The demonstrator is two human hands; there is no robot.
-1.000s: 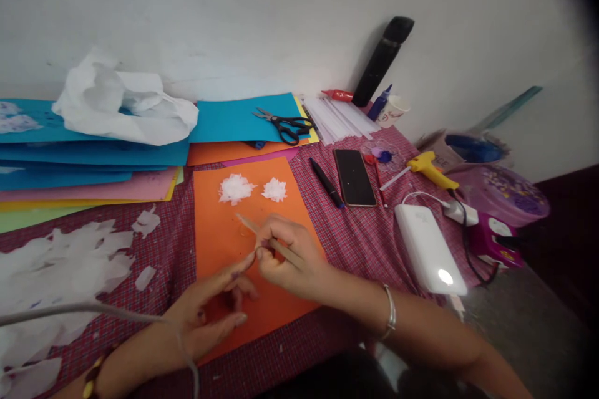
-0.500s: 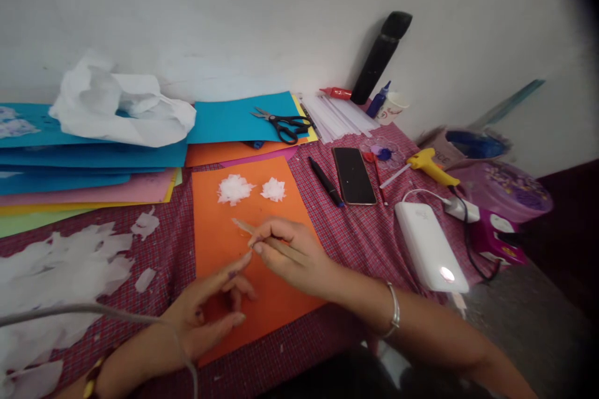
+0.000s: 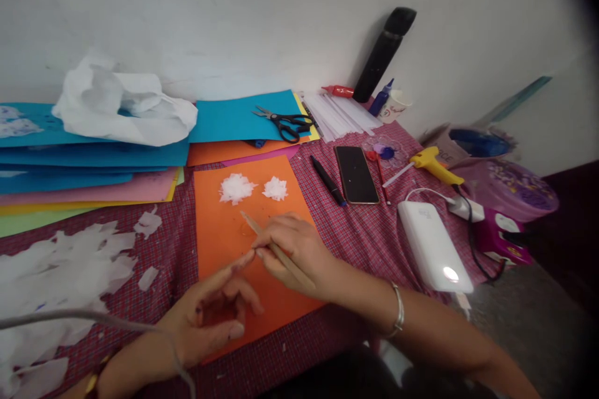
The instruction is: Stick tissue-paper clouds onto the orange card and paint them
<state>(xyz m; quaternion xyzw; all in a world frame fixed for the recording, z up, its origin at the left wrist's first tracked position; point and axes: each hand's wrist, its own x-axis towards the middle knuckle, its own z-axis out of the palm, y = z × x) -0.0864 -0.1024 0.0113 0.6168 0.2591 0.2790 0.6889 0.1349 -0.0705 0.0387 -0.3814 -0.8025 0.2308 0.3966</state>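
An orange sheet [image 3: 262,305] lies in front of me with a larger white paper tuft [image 3: 236,188] and a smaller one [image 3: 276,188] near its top. My right hand [image 3: 292,252] is closed round a thin tan stick [image 3: 285,262], whose tip points up and left over the sheet. Fingertips of my right hand meet the outstretched index finger of my left hand [image 3: 218,308]. The other fingers of my left hand are apart, with nothing held. Faint marks show on the sheet near the stick's tip.
White paper pieces [image 3: 70,268] lie at left, below stacked coloured sheets [image 3: 93,159] and crumpled white paper [image 3: 124,106]. Scissors [image 3: 285,123] rest on blue paper. At right are a pen [image 3: 327,181], a phone [image 3: 356,176], a yellow glue gun [image 3: 435,165] and a white power bank [image 3: 434,246].
The stick has tilted more steeply, and its tip has moved slightly right and up from the paper. White stuff seen at the tip before no longer shows there.
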